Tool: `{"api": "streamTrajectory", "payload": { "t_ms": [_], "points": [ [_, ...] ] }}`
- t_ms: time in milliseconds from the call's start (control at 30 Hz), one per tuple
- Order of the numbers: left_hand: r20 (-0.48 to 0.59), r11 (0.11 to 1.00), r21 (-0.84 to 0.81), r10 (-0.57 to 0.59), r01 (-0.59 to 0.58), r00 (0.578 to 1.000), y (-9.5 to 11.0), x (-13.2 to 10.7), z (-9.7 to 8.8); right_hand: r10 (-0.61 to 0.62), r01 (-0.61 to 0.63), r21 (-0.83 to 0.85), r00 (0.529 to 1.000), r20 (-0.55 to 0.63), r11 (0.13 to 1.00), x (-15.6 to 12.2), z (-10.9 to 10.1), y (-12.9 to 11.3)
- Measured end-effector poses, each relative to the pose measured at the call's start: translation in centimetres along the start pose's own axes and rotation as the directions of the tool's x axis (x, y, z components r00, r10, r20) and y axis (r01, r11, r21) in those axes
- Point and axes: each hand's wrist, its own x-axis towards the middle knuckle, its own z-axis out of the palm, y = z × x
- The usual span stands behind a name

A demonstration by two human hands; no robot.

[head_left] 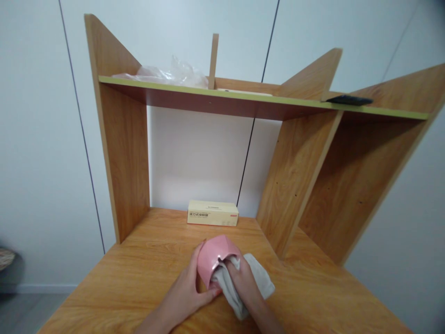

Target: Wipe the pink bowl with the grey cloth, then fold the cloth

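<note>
A glossy pink bowl with faceted sides is tipped so that its opening faces me. My left hand grips it from the left, with the thumb at the lower rim and the fingers along the outer side. Inside the opening is my right hand, pressing a light grey cloth against the inner wall. Part of the cloth hangs out below the rim and to the right of the wrist. The bowl hides the fingertips of my right hand.
Behind the bowl, a cream cling-film box stands on the wooden desk. Upright panels of a wooden shelf unit rise on the left and right. On its upper shelf lie a clear plastic bag and a dark flat object.
</note>
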Motion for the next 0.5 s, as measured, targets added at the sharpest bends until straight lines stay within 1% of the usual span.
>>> {"api": "streamTrajectory", "payload": {
  "t_ms": [67,100,133,200,267,333,400,433,500],
  "points": [
    [-0.013,0.999,0.024,-0.023,0.023,1.000,0.0,-0.1,0.2,-0.026,0.027,-0.012,0.998,0.049,1.000,0.0,0.0,-0.2],
    [-0.024,0.998,0.040,-0.047,0.048,0.999,0.1,-0.1,0.3,-0.020,0.023,-0.058,0.998,0.057,0.998,0.0,0.0,-0.4],
    [-0.036,0.995,0.055,-0.078,0.079,0.996,0.3,0.0,0.4,0.000,0.006,-0.139,0.999,0.040,0.990,0.0,-0.2,-0.5],
    [-0.051,0.987,0.072,-0.139,0.143,0.989,0.5,0.1,0.5,0.036,-0.035,-0.320,0.999,-0.003,0.947,0.0,-0.6,-0.9],
    [-0.062,0.980,0.081,-0.177,0.182,0.982,0.7,0.2,0.5,0.005,-0.015,-0.436,1.000,-0.024,0.900,-0.1,-1.1,-1.2],
    [-0.067,0.973,0.113,-0.194,0.200,0.979,0.8,0.3,0.6,-0.103,0.070,-0.464,0.994,-0.047,0.883,0.0,-1.5,-1.5],
    [-0.057,0.963,0.167,-0.204,0.211,0.977,0.9,0.3,0.5,-0.202,0.148,-0.448,0.977,-0.075,0.882,0.1,-1.7,-1.6],
    [-0.052,0.958,0.190,-0.208,0.214,0.977,1.0,0.3,0.5,-0.220,0.162,-0.437,0.972,-0.085,0.885,0.1,-1.7,-1.5],
    [-0.046,0.951,0.214,-0.216,0.221,0.975,1.2,0.3,0.5,-0.178,0.129,-0.421,0.981,-0.078,0.898,0.2,-1.6,-1.3]
  ]
}}
